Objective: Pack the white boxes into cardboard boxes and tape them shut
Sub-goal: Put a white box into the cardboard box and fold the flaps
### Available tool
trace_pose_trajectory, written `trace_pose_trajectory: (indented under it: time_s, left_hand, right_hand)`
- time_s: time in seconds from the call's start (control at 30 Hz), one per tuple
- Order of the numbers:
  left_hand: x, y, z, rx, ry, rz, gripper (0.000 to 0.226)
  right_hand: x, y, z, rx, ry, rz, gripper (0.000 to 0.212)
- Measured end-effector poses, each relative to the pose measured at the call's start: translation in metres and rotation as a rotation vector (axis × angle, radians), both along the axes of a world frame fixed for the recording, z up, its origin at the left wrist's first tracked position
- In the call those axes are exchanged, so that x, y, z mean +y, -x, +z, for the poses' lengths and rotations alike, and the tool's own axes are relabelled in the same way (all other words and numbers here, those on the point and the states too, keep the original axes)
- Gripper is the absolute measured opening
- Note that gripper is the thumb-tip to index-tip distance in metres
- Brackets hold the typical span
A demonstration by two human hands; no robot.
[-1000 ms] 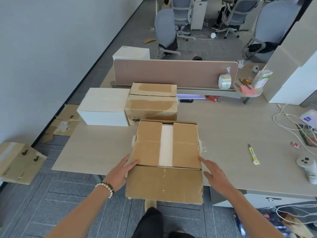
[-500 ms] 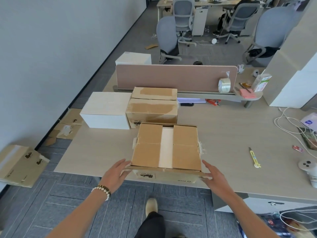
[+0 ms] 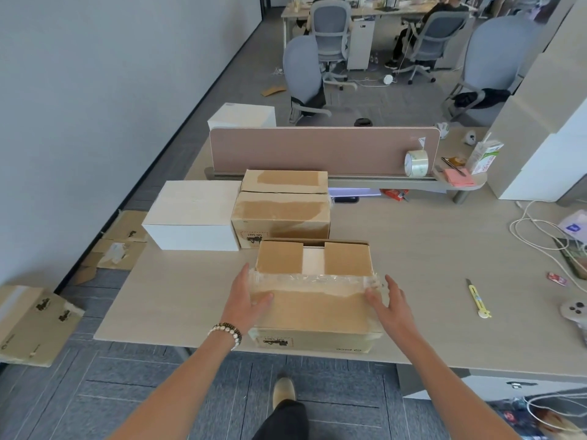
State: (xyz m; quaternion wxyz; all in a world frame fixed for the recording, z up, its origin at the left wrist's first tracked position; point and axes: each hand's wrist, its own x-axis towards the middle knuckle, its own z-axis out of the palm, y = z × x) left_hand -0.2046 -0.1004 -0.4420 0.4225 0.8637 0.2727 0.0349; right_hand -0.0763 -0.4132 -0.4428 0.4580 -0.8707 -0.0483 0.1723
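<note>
Head view: cardboard box (image 3: 313,308) flap between both hands' fingers (image 3: 265,298).

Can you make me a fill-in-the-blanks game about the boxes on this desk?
Both hands, left and right, press the near ___ of the cardboard box.
The tape roll stands against the ___ divider.
The utility knife lying on the desk has a ___ handle.

Missing words: flap; pink; yellow

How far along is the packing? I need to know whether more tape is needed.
Done: two cardboard boxes at the back look closed. In hand: the left hand and right hand press the near flap of the front carton down; a white box shows through the gap, untaped. Left: one white box unpacked; tape roll unused.
</note>
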Motion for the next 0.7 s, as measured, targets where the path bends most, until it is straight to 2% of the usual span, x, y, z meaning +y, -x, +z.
trace_pose_trajectory:
  time_s: [0.33, 0.53, 0.7]
  left_hand:
    - [-0.004, -0.045, -0.012, 0.183, -0.039, -0.014, 0.095]
    - [-0.003, -0.057, -0.020, 0.305, -0.173, -0.009, 0.084]
    - [0.002, -0.062, -0.026, 0.335, -0.302, -0.030, 0.082]
  right_hand:
    - [0.044, -0.026, -0.011, 0.064, 0.197, -0.077, 0.073]
    - [0.052, -0.034, -0.017, 0.080, 0.278, -0.005, 0.072]
    - [0.058, -0.036, -0.023, 0.043, 0.351, -0.015, 0.081]
